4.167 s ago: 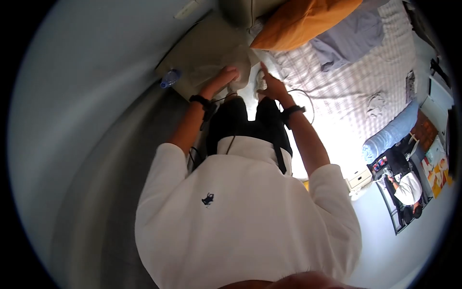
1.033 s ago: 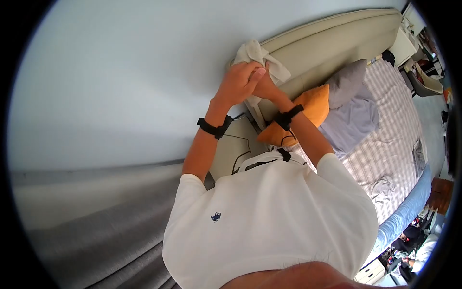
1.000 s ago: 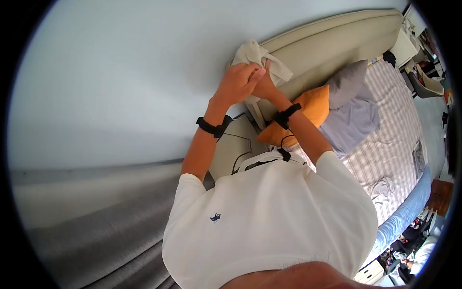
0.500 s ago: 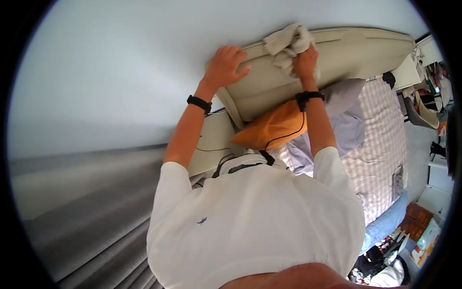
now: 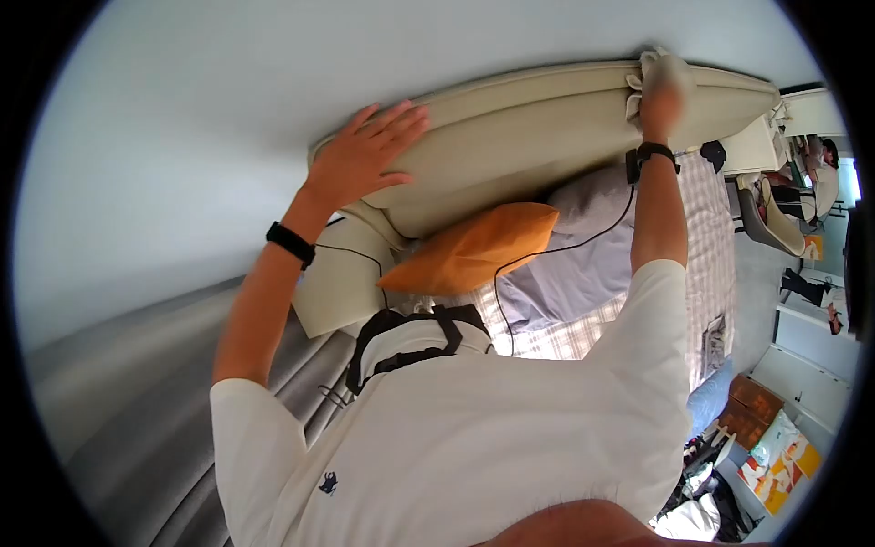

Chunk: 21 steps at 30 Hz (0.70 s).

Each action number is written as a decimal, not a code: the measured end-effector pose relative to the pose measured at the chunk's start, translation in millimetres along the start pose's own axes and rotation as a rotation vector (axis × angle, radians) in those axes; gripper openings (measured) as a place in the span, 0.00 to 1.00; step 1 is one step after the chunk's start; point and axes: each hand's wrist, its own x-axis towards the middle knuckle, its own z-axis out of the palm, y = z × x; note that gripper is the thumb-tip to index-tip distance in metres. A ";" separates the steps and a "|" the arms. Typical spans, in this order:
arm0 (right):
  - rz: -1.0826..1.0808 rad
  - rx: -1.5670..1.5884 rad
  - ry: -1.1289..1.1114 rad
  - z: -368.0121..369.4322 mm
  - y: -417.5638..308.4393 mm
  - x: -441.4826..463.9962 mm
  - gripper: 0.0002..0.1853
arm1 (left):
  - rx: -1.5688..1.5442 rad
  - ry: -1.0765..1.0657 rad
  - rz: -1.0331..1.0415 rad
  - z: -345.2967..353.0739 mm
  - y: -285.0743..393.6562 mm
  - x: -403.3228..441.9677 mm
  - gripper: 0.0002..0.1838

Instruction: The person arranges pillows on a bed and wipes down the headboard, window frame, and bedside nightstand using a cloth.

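Note:
My left hand rests on the near end of the beige padded headboard, fingers spread and nothing in it. Farther along the same headboard, my right hand presses a light beige cloth against the top edge. Motion blur smears part of this hand and the cloth. Below the headboard lean an orange pillow and a grey pillow. A black wristband circles my left wrist; another black band with a cable is on my right.
A cream bedside cabinet stands by the headboard's near end, with grey curtains close by. The checked bedsheet spreads to the right. A thin black cable hangs across the pillows. A person is at the far right.
My right hand has slid the cloth to the right along the headboard's top. My left hand has shifted left and lower, its fingers now spread wider. The view has shifted a little.

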 end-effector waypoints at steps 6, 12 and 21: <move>-0.068 -0.156 -0.062 -7.5 2.3 14.4 0.16 | -0.075 0.026 0.001 8.4 -4.6 2.1 0.40; -0.074 -0.151 -0.137 -34.2 -36.3 -13.9 0.14 | -0.107 0.030 -0.008 9.2 -4.1 0.4 0.38; -0.249 -0.038 -0.184 -86.0 -116.0 -138.1 0.10 | -0.075 0.032 0.023 7.8 -5.0 2.1 0.35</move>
